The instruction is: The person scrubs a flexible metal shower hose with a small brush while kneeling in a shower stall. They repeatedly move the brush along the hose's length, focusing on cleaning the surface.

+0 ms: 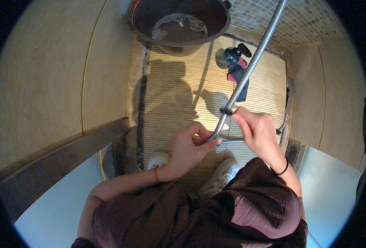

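A flexible metal shower hose [253, 66] runs down from the top of the view to my hands. My left hand [192, 145] pinches the hose's lower end between thumb and fingers. Close by on the right, my right hand [257, 130] has its fingers curled beside a dark band [226, 111] around the hose; whether it grips the band or something thin is not plain. A thin, light blue line stretches between the two hands, below the hose. Beyond them, a teal pump bottle [225, 59] with a black pump head stands near a dark cloth with pink parts [238, 74].
A large black bucket [183, 46] with foamy water stands at the top, by the left wall. Ribbed matting [167, 93] covers the floor between wall panels on both sides. My white shoes [221, 176] are below my hands. Mosaic tiles [297, 21] cover the far wall.
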The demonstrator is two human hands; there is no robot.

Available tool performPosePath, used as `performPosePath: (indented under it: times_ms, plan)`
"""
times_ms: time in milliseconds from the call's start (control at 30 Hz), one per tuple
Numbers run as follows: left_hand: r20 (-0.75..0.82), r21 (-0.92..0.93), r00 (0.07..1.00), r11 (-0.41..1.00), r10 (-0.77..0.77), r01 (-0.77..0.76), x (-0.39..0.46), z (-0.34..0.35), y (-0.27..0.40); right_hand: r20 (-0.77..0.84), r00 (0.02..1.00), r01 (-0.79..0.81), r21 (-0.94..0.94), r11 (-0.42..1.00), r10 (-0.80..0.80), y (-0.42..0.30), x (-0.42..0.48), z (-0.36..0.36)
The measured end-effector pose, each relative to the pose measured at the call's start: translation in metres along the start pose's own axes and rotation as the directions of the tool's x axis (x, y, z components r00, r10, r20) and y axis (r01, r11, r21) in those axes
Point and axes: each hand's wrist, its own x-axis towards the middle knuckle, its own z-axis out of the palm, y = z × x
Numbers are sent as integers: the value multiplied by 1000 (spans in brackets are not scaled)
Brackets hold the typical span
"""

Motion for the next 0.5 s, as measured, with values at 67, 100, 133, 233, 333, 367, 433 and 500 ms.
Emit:
performPosePath:
  times_ms: [67, 100, 133, 233, 333, 367, 433, 500]
  plan:
    - [-27, 86, 995, 992, 98, -96, -1, -1, -6, 51, 997, 65, 22, 998, -66, -5, -10, 4]
    - [-45, 116, 996, 991, 75, -69, -1, -1, -5, 73, 996, 56, 8, 998, -56, -9, -10, 3]
    - [-64, 146, 997, 988, 52, -43, -1, -1, -2, 4, 1000, 22, 0, 1000, -22, -6, -9, 6]
    - [-89, 344, 973, 923, 212, -170, 0, 0, 0, -41, 996, -76, -39, 996, 75, 1, -1, 4]
    - [-36, 496, 917, 804, 398, -329, 1, -4, -6, 44, 999, 11, 12, 1000, -11, -4, -12, 6]
    - [-11, 528, 896, 764, 443, -371, 1, -6, -8, 79, 996, 27, 64, 998, -32, -6, -15, 8]
    - [23, 562, 817, 668, 576, -487, 3, -8, -8, 23, 1000, -10, 5, 1000, 10, -3, -12, 9]
    - [73, 615, 744, 557, 664, -558, 4, -9, -3, -117, 985, -129, -24, 991, 125, -1, 1, 4]
